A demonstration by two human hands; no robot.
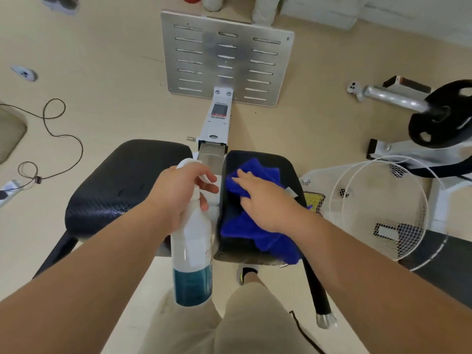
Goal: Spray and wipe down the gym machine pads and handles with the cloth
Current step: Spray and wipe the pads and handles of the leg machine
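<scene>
Two black pads of the gym machine lie below me. The left pad [122, 185] shows wet droplets near its front edge. A blue cloth [255, 231] is spread over the right pad [278, 162], and my right hand [260, 200] presses flat on it, fingers extended. My left hand [178, 195] grips a white spray bottle [192, 251] by its neck, between the two pads; teal liquid fills its lower part. A black handle [318, 290] with a silver end cap sticks out below the right pad.
A slotted metal footplate [194, 54] on a white beam [217, 121] stands ahead. A white fan grille [378, 208] sits at the right, with a barbell and black weight plate [444, 116] beyond it. A black cable [61, 134] loops on the floor at left. My legs are below.
</scene>
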